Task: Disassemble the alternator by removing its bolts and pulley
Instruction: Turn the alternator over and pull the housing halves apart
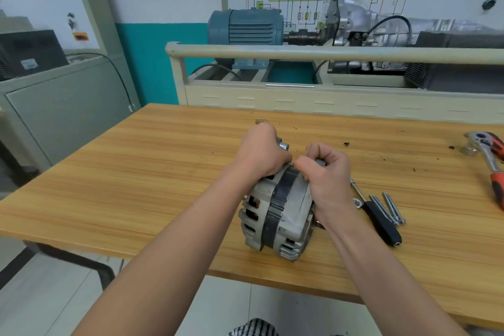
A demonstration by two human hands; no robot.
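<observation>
The grey alternator [278,213], with a dark band around its middle, stands on the wooden table [136,177]. My left hand [259,150] grips its far left top, fingers curled over the housing near a silver stud [284,146]. My right hand [326,172] grips the top right half, fingers curled at the seam. The two hands meet above the dark band. Three long removed bolts [390,209] lie on the table to the right. The pulley is hidden from view.
A black-handled driver [379,219] lies beside the bolts. A red-and-chrome ratchet [488,155] rests at the table's right edge. A small metal part [261,121] sits behind my left hand. A training bench with a blue motor [245,27] stands behind the table.
</observation>
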